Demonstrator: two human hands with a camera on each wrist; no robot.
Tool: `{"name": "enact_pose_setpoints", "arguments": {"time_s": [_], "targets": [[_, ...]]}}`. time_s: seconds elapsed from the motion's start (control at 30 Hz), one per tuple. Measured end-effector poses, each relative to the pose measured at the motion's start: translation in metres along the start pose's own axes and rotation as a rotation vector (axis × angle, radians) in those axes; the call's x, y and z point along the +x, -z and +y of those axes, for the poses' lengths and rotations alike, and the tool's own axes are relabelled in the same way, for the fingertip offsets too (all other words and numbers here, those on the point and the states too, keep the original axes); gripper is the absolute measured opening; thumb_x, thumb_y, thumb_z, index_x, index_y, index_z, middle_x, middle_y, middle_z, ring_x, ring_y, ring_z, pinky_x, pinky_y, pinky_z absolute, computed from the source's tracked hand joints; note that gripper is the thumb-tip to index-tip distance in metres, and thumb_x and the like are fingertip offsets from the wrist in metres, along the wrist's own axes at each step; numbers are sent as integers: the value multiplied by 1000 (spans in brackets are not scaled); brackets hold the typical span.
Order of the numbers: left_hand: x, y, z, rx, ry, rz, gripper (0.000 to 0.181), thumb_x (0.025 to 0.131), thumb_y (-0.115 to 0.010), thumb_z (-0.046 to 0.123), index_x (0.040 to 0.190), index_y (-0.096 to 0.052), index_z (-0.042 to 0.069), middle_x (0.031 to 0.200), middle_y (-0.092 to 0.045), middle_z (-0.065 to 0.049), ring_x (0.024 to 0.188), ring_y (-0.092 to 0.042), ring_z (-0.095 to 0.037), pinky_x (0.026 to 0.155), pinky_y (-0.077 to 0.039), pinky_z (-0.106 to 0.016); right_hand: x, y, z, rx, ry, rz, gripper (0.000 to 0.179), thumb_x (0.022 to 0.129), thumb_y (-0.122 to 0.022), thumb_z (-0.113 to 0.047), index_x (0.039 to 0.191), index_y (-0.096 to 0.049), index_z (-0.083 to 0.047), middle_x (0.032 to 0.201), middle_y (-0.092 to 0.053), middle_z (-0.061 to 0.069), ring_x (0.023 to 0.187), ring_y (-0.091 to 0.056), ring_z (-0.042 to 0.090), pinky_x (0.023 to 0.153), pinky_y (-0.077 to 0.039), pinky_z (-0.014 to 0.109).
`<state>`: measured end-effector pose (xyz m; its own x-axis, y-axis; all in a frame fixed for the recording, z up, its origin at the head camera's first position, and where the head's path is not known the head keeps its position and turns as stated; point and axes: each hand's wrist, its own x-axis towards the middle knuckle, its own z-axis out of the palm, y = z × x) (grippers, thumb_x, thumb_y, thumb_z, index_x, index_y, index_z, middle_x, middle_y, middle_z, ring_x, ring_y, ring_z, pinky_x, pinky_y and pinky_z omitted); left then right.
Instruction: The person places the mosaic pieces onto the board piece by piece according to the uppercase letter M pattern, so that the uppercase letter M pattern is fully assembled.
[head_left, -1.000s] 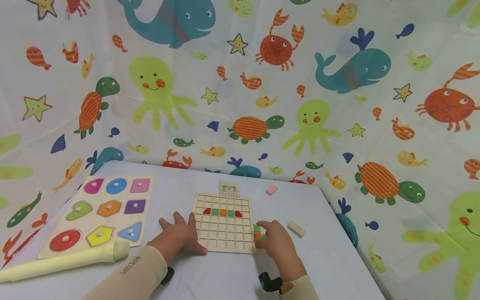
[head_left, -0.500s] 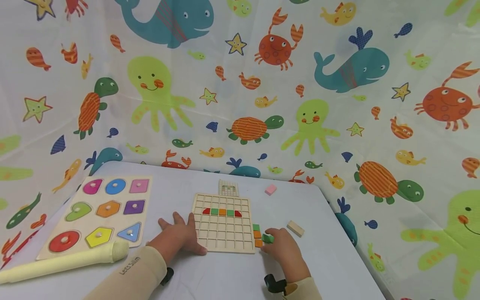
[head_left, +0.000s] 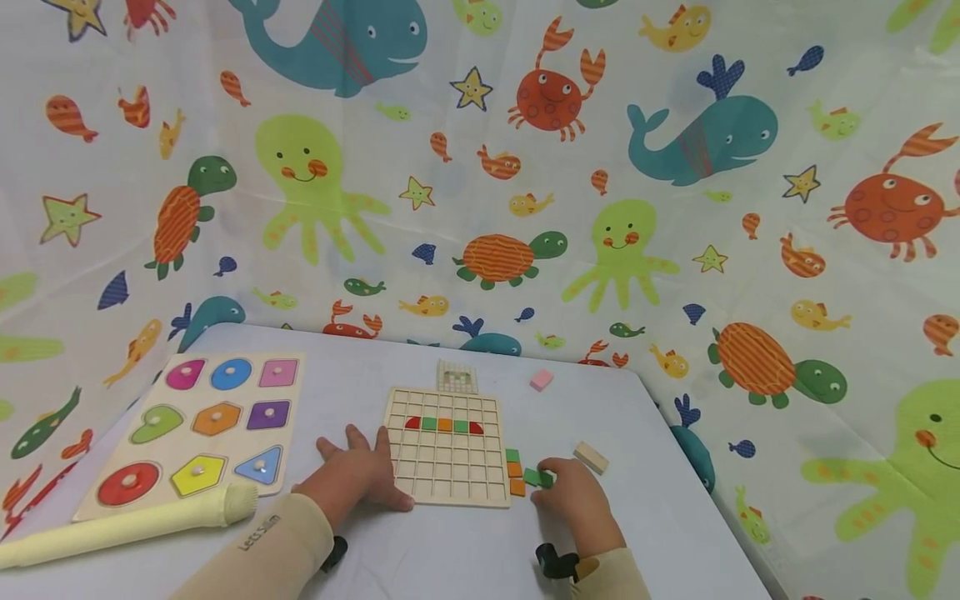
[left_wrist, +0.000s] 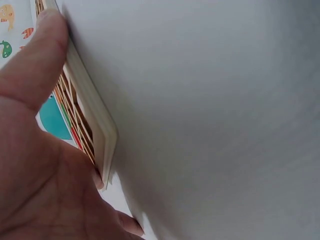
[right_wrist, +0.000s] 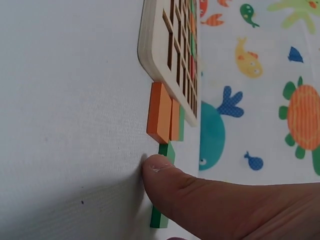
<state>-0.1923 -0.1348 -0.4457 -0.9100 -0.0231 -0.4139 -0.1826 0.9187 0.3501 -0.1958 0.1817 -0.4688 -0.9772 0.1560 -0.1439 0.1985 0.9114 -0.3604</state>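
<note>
My left hand [head_left: 356, 471] rests with spread fingers at the left edge of a wooden grid board [head_left: 450, 491]; its thumb lies along the near edge in the left wrist view. One row of the board holds red, green and orange pieces. My right hand [head_left: 573, 496], right of the board, pinches a small green block [head_left: 547, 480] between thumb and index finger. Another green block [head_left: 531, 477] lies just left of those fingers. Against the board's right edge stand a green block [head_left: 512, 455] and two orange blocks [head_left: 517, 487]. The thumb [right_wrist: 160, 172] hides part of the green in the right wrist view.
A small pattern card [head_left: 457, 377] lies behind the board. Beyond the right hand are a pink block [head_left: 542, 380] and a plain wooden block [head_left: 591, 457]. At left, a shape puzzle [head_left: 296, 375] sits behind a pale yellow rod [head_left: 127, 527]. A sea-animal curtain [head_left: 480, 192] backs the table.
My right hand has moved right, away from the board's edge, uncovering the orange blocks. Two green blocks now show at its fingertips. My left hand stays in place.
</note>
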Motion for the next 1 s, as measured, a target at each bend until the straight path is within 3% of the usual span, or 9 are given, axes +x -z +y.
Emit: {"name": "enact_pose_setpoints", "arguments": {"time_s": [0.4,0.6,0.73,0.9,1.0], "targets": [[0,2,0,-7,3,3,131,71,-93,61,168,-24,5,167,-4,-46,144,-1,-83,105,-21,-94,8,3,-3,-14,11,-5,37,83,-92,-15,118,-80,-13,130,-74,13,119,-67,35,101,-57,57],[3,-2,0,-5,0,4,131,71,-93,62,168,-25,7,167,-4,-46,144,0,-83,101,-22,-97,12,2,3,-4,2,-6,22,84,-91,-16,101,-79,-14,115,-77,9,94,-64,25,82,-59,46],[3,-3,0,-13,5,10,131,70,-94,61,168,-26,7,168,-4,-45,145,0,-82,98,-22,-98,13,1,5,-5,-15,-1,19,83,-92,-19,94,-77,-16,107,-76,7,87,-61,23,75,-56,42],[1,-3,0,-28,19,11,131,70,-95,60,168,-26,8,168,-3,-44,146,1,-81,97,-21,-99,13,1,6,-4,-29,-3,22,83,-93,-23,94,-76,-15,104,-75,7,87,-61,23,74,-55,42],[0,-3,0,-27,13,11,131,69,-95,61,168,-27,9,168,-3,-44,146,2,-81,96,-21,-99,13,4,8,-5,-37,-11,34,80,-95,-27,106,-78,-14,117,-76,10,101,-67,28,86,-58,49]]}}
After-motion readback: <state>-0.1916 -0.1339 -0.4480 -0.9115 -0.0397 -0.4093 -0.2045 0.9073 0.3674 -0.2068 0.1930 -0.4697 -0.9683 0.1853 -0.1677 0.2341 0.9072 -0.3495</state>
